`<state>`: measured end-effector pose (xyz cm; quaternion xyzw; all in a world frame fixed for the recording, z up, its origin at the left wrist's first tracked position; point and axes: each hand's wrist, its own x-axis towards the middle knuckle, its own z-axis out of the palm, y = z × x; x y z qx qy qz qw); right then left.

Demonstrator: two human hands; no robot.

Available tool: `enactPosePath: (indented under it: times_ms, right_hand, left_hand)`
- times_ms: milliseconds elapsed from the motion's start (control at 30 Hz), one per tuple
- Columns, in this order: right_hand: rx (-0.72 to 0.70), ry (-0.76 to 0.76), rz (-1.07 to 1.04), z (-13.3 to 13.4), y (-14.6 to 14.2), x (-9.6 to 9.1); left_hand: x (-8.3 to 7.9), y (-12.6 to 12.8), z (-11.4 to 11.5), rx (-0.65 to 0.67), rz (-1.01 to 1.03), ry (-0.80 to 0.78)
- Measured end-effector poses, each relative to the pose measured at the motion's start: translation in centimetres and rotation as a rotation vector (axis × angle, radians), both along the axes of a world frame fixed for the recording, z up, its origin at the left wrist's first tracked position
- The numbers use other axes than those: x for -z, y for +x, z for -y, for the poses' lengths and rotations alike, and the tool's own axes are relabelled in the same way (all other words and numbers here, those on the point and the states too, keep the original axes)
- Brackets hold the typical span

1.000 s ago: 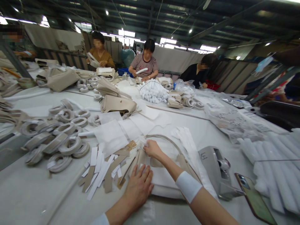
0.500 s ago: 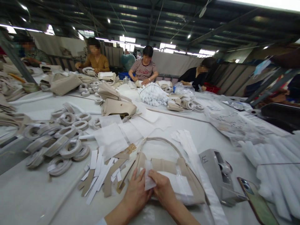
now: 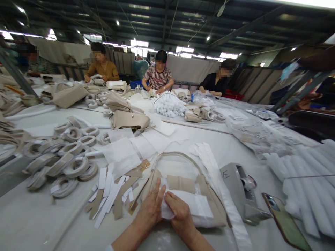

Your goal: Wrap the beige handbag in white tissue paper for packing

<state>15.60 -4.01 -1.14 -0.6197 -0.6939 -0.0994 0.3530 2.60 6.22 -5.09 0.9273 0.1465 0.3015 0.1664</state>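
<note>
A beige handbag (image 3: 216,205) lies in front of me, its strap arched away across the table. White paper and a translucent white sheet (image 3: 166,212) cover part of its front. My left hand (image 3: 150,205) rests at the bag's left side, fingers stretched out along the edge of the sheet. Close beside it, my right hand (image 3: 179,211) has its fingers bent and pressed together on that sheet. Part of the sheet is hidden under both hands.
A grey tape dispenser (image 3: 242,195) and a phone (image 3: 285,221) are to the right, near bundled white foam rolls (image 3: 300,184). Cut strips (image 3: 108,198) and coiled beige straps (image 3: 75,167) lie left. Several co-workers sit across the table, one in a striped shirt (image 3: 158,76).
My left fingers have lifted and straightened a little along the sheet. My right hand has shifted slightly lower on it. The whole view has moved a little.
</note>
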Motion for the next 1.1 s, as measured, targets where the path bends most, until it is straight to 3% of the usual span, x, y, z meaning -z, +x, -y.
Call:
enactPosePath:
  times_ms: [133,300,600,833,1000,1100]
  right_hand:
    - [-0.01,0.009,-0.011,-0.1,-0.1,0.0]
    - [-0.025,0.015,-0.059,0.0,0.1,0.1]
    - [-0.051,0.111,0.025,0.6,-0.4,-0.7]
    - [-0.027,0.045,0.116,1.2,-0.4,-0.6]
    - [0.129,0.086,-0.008,1.6,-1.3,-0.4]
    - [0.117,0.066,-0.086,1.7,-1.9,-0.9]
  left_hand:
    - [-0.8,-0.5,-1.0,0.169,-0.209,-0.003]
    - [-1.4,-1.2,-1.6,0.22,-0.335,-0.075]
    - [-1.5,-2.1,-1.7,0.295,-0.227,-0.031]
    - [-0.7,-2.2,-1.4,0.264,-0.075,0.065]
    - [0.3,-2.2,-1.3,0.267,0.107,0.136]
    - [0.6,-2.4,-1.5,0.267,0.129,0.142]
